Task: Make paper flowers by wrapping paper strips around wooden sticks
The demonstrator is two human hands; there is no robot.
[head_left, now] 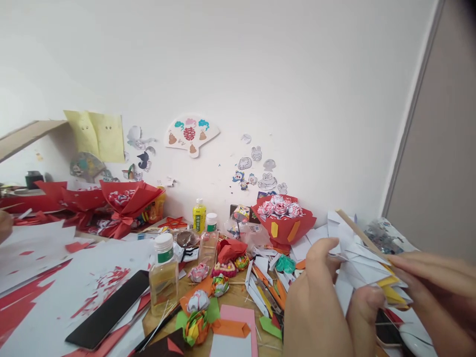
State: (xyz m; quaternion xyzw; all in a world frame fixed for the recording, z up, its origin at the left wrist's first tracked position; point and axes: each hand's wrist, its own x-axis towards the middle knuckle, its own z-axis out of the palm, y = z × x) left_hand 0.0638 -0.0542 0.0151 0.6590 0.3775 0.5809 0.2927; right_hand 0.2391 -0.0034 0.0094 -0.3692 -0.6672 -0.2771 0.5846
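At the right of the head view, my left hand [323,302] curls its fingers and thumb around a bundle of folded white paper [366,265] with yellow layers along its right side. My right hand [439,292] grips the same bundle from the other side, its fingertips pressed to the edge. A thin light-brown strip, like a stick [359,230], slants across the top of the bundle. Below the hands, a white computer mouse [416,339] is partly covered. Loose folded paper strips and pens [266,285] lie to the left of my left hand.
Behind stands a red paper bouquet [282,238] of pinkish flowers; more red bouquets [121,218] stand at left. A glue bottle [163,277], a yellow bottle [199,216], paper balls [197,325] and a black slab [109,310] crowd the table. Another person's hand [4,225] shows at the left edge.
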